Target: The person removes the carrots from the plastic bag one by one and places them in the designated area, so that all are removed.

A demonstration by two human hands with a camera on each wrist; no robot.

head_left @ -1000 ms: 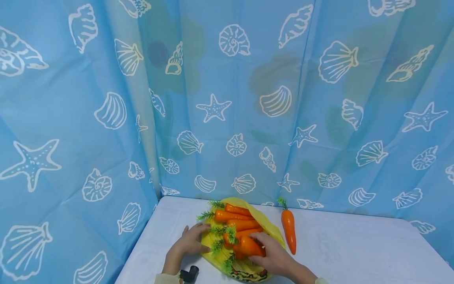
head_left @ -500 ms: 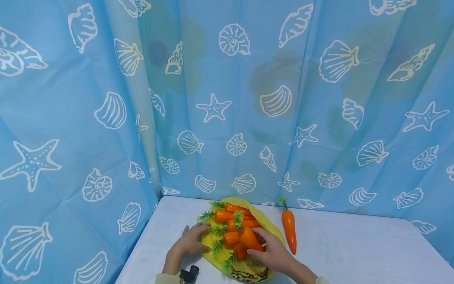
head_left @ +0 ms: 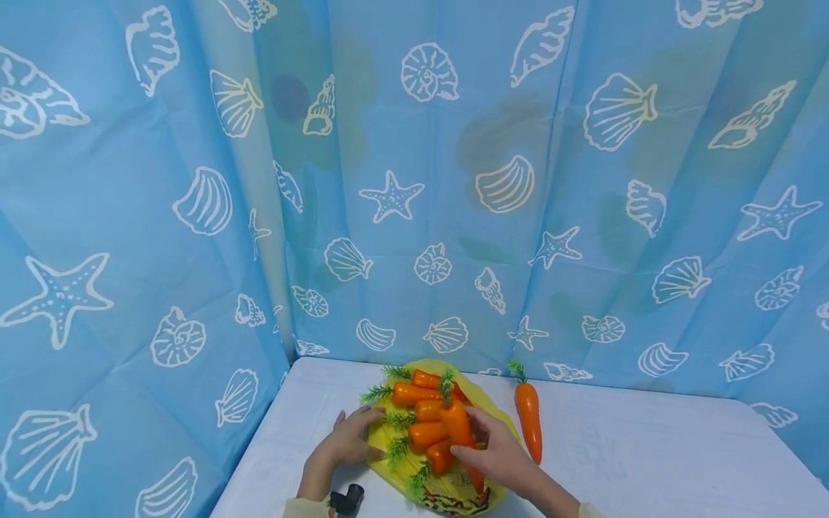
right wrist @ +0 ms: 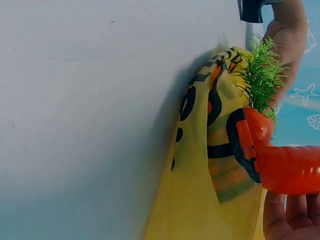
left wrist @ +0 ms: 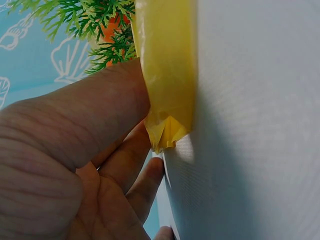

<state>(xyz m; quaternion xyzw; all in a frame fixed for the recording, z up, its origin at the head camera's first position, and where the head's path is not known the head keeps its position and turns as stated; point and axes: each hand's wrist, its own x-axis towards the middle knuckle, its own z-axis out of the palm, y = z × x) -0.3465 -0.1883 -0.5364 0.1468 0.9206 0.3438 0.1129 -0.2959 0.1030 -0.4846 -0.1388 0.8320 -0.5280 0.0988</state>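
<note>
My right hand (head_left: 499, 450) holds an orange carrot (head_left: 458, 424) between thumb and fingers, over the pile. Its feathery green top points away from me and its tip toward the front right. Several more carrots (head_left: 424, 394) lie on a flattened yellow plastic bag (head_left: 488, 403), leaves mostly to the left. My left hand (head_left: 350, 437) rests at the bag's left edge, thumb and fingers spread. In the left wrist view, the thumb (left wrist: 100, 102) lies over the yellow bag's edge. The right wrist view shows the held carrot (right wrist: 290, 169) beside the bag's black-and-orange print.
A single carrot (head_left: 528, 417) lies on the white tabletop (head_left: 622, 446) right of the bag. Blue curtains (head_left: 388, 273) with white shell prints stand behind and to the left. A small black fitting (head_left: 350, 498) sits by my left wrist.
My right hand has turned the carrot, so its leaves swing from the left to the far side and its tip comes out toward the front. The left hand stays in place.
</note>
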